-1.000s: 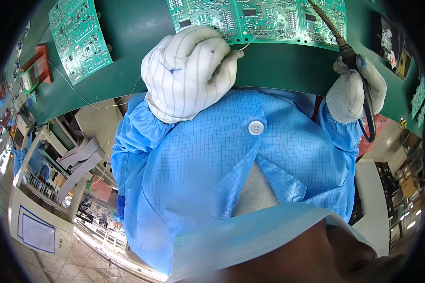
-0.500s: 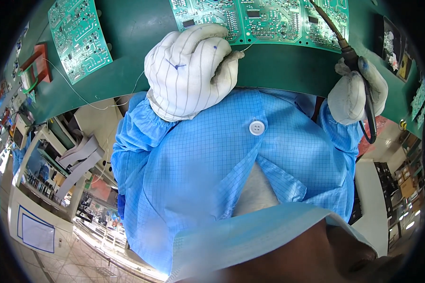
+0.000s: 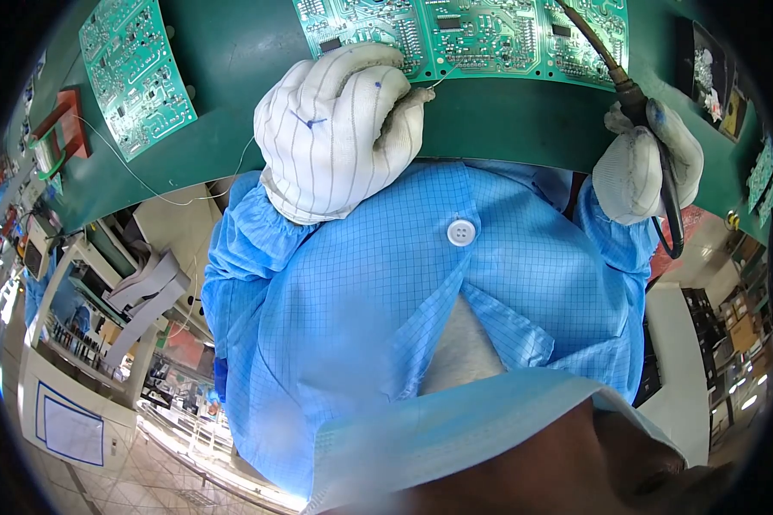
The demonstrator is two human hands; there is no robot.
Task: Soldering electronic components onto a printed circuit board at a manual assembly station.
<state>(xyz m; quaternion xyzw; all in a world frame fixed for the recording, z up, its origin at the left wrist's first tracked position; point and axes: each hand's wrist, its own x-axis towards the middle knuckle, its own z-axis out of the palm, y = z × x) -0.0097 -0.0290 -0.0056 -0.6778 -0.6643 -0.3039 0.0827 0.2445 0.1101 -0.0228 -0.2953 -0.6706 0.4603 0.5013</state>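
My left hand, in a white striped glove with blue ink marks, is closed at the front edge of a green circuit board panel. Between its thumb and finger runs a thin solder wire, whose short end pokes out towards the panel. In a grey-stained white glove, my right hand grips a soldering iron by its dark handle. The iron's shaft slants up and left over the panel's right section. Its tip is cut off at the top edge of the picture.
Another green circuit board lies at the left on the green work surface. Beside it, a red holder carries a spool from which the wire trails. At the right are a dark tray with whitish bits and more boards.
The whole view has shifted slightly, so the panel, board and hands appear a little further left. Both hands keep the same grips.
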